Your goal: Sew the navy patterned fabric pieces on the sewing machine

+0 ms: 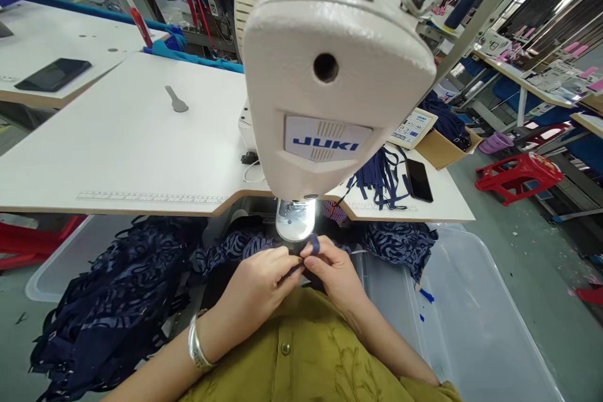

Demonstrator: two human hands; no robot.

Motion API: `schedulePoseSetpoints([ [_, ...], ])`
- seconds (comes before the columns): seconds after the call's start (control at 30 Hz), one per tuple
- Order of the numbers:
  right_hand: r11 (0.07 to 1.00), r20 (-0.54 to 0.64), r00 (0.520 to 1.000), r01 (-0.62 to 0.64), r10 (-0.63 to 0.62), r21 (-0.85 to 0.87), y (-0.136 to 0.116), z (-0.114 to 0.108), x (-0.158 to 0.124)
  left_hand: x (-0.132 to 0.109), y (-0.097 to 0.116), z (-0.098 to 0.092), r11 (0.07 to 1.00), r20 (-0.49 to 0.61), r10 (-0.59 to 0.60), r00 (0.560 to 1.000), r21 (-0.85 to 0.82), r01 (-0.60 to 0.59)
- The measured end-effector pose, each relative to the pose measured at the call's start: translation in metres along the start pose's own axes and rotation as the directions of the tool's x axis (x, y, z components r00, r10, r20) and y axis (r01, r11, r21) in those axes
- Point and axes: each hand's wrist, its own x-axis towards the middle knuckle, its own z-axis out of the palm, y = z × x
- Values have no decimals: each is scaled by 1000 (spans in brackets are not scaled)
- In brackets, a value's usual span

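Observation:
My left hand [257,286] and my right hand [332,270] meet just below the lit needle area [296,220] of a white JUKI sewing machine [325,69]. Both pinch a small strip of dark blue fabric [315,244] between their fingertips. The right thumb and forefinger fold its end over. Navy patterned cloth [235,245] lies under both hands and spills left into a large pile [113,301]. A silver bangle sits on my left wrist.
A white worktable [132,132] spreads left of the machine, with a grey lever [176,99] on it. Navy straps [381,179] and a black phone [418,179] lie to the right. Clear plastic bins [471,314] flank my lap. A red stool [518,176] stands on the floor.

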Motion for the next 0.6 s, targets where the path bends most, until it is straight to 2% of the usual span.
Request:
schedulePoseSetpoints([
  [0.1,987,-170,978,133,-117,87,4,7,-3,-2,6,-2,957,-116,147,982,268,-111],
  [0.23,949,-193,929,304,-315,-85,1,12,-4,-3,11,-5,873,-167,270,948,458,-168],
  [0.37,892,-198,879,387,-433,-231,-2,14,-4,-4,13,-5,835,-160,308,938,518,-186],
  [0.6,854,-197,840,455,-506,-254,0,13,-5,-9,12,-6,831,-145,337,930,509,-222],
])
